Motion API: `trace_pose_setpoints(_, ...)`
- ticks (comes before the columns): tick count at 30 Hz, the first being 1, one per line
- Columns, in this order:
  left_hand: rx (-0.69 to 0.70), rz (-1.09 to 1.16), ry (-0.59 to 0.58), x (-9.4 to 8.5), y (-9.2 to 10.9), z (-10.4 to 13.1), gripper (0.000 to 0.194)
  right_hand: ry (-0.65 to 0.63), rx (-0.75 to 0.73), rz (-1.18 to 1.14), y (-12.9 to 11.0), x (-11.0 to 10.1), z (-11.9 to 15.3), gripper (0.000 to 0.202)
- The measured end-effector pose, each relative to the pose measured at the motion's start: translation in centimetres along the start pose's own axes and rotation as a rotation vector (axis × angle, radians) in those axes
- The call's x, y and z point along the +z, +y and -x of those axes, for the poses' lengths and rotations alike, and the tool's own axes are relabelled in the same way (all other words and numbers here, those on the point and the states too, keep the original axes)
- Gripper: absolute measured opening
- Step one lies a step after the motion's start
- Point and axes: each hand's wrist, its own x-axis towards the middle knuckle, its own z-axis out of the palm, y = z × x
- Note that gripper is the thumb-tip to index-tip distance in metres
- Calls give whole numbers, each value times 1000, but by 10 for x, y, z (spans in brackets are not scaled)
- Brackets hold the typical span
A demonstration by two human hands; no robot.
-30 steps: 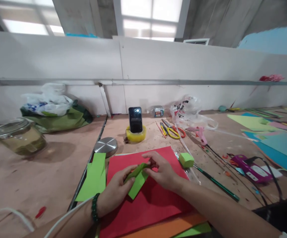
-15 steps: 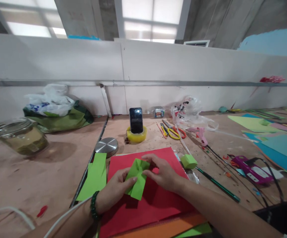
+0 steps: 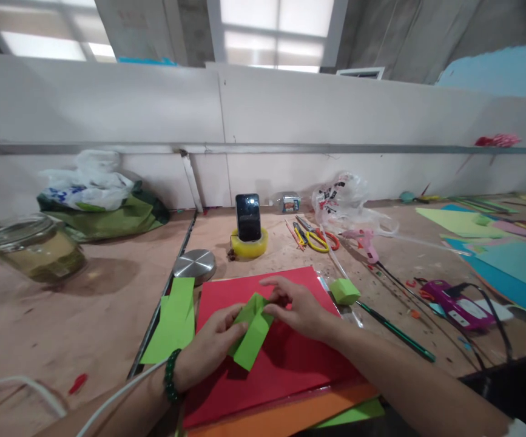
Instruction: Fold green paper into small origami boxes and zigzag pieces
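Note:
A folded green paper piece (image 3: 254, 334) is held above the red sheet (image 3: 303, 364), its upper part opened into raised folds. My left hand (image 3: 215, 340) grips its left side, thumb on top. My right hand (image 3: 296, 308) pinches its upper right edge between thumb and fingers. Green paper strips (image 3: 171, 321) lie left of the red sheet. A small green paper box (image 3: 344, 292) sits at the sheet's right edge, beside a dark green pen (image 3: 397, 331).
A phone (image 3: 248, 217) stands in a yellow tape roll (image 3: 250, 246). Scissors (image 3: 317, 241), a pink glue gun (image 3: 366, 243), a purple device (image 3: 459, 306) with cables and coloured sheets (image 3: 517, 267) lie right. A metal lid (image 3: 195, 266) and glass jar (image 3: 33, 249) are left.
The green paper has turned slightly and its folds now stand up more, with the lower part narrower. My right hand has shifted slightly. The whole view has moved a little.

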Motion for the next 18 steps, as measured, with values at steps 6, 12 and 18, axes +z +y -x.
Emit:
trace_pose_setpoints(6, 538, -970, 193, 5, -2, 14, 34, -139, 258, 478, -6, -3, -1, 31)
trace_pose_setpoints(12, 440, -1275, -111, 23, 0, 28, 34, -214, 320, 594, -17, -11, 3, 33)
trace_pose_setpoints(18, 380, -1431, -173, 33, -2, 34, 53, -331, 328, 554, -23, -10, 0, 37)
